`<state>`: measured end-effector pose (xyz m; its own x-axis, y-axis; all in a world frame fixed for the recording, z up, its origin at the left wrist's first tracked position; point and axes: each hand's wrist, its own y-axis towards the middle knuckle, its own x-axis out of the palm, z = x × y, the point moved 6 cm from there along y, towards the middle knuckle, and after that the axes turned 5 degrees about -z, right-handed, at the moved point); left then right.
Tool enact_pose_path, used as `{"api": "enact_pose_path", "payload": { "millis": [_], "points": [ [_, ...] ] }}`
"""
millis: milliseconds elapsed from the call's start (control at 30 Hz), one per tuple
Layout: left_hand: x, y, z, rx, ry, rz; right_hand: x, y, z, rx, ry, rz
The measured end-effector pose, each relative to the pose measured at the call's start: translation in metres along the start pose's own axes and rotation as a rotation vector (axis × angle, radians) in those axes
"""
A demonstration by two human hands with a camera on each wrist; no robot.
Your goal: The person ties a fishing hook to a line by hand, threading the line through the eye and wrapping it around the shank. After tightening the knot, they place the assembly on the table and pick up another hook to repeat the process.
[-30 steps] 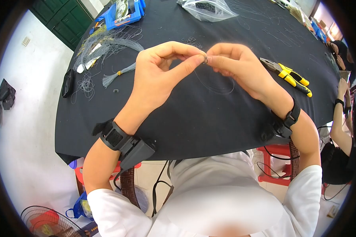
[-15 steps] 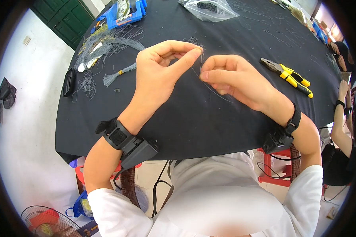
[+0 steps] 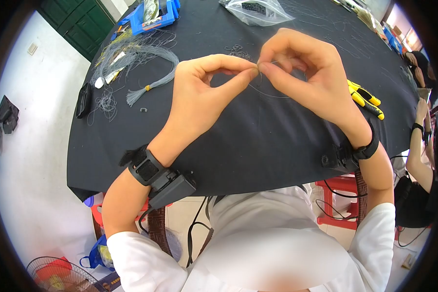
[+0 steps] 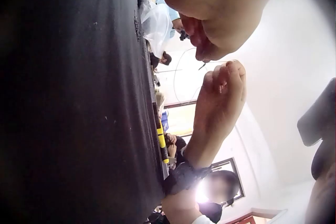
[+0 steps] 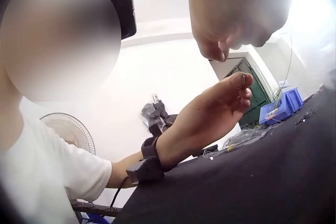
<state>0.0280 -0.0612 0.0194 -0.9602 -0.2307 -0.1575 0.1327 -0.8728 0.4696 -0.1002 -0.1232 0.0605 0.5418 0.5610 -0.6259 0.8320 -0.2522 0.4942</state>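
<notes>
Both hands are raised above the black table (image 3: 238, 146), fingertips meeting. My left hand (image 3: 253, 69) pinches a small dark metal piece (image 5: 243, 79) between thumb and forefinger. My right hand (image 3: 264, 63) pinches a thin clear line (image 3: 272, 95) right beside it, with the other fingers curled above. The line sags in a loop below the hands and rises as a fine strand (image 5: 287, 66) in the right wrist view. In the left wrist view the right hand (image 4: 220, 103) stands upright under the blurred left fingers (image 4: 215, 8).
Yellow-handled pliers (image 3: 365, 97) lie just right of my right hand. A tied bundle of grey lines (image 3: 146, 90) and loose tangles sit at the left. A clear zip bag (image 3: 258, 10) and blue tray (image 3: 155, 14) are at the far edge. Another person (image 3: 418, 160) sits at the right.
Half a second ago the right hand had dropped below the left, drawing the line down. It has since risen and its fingertips meet the left hand's again.
</notes>
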Motion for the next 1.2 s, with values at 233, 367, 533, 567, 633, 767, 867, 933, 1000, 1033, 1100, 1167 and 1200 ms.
{"api": "enact_pose_path", "payload": {
  "millis": [233, 367, 533, 567, 633, 767, 867, 933, 1000, 1033, 1100, 1167, 1200],
  "points": [
    [0.008, -0.001, 0.001, -0.003, 0.014, -0.157, -0.004, 0.005, 0.012, -0.044, 0.023, 0.008],
    [0.009, -0.001, 0.004, -0.001, -0.007, -0.174, -0.005, 0.007, 0.016, -0.020, 0.035, 0.057],
    [0.007, -0.003, 0.009, 0.045, -0.010, -0.138, -0.001, 0.005, 0.028, 0.127, 0.078, 0.012],
    [0.007, -0.003, 0.010, 0.058, -0.016, -0.125, -0.001, 0.005, 0.028, 0.144, 0.070, 0.009],
    [0.004, -0.003, 0.012, 0.086, 0.013, -0.112, -0.002, 0.005, 0.028, 0.179, 0.053, 0.001],
    [0.001, -0.003, 0.014, 0.085, 0.015, -0.083, 0.001, 0.003, 0.038, 0.181, 0.106, 0.019],
    [0.000, -0.003, 0.016, 0.144, 0.030, -0.078, 0.006, 0.002, 0.041, 0.167, 0.258, 0.020],
    [-0.001, -0.004, 0.019, 0.179, 0.041, -0.061, 0.010, 0.000, 0.040, 0.179, 0.311, 0.003],
    [-0.002, -0.004, 0.021, 0.196, 0.029, -0.066, 0.017, -0.002, 0.040, 0.250, 0.435, -0.030],
    [-0.002, -0.004, 0.021, 0.195, 0.013, -0.078, 0.020, -0.003, 0.039, 0.286, 0.498, -0.046],
    [-0.002, -0.003, 0.019, 0.179, -0.033, -0.066, 0.025, -0.004, 0.033, 0.308, 0.564, -0.098],
    [-0.004, -0.003, 0.015, 0.148, -0.091, -0.014, 0.028, -0.006, 0.028, 0.317, 0.596, -0.132],
    [-0.004, -0.003, 0.015, 0.133, -0.073, -0.010, 0.030, -0.007, 0.026, 0.315, 0.595, -0.140]
  ]
}}
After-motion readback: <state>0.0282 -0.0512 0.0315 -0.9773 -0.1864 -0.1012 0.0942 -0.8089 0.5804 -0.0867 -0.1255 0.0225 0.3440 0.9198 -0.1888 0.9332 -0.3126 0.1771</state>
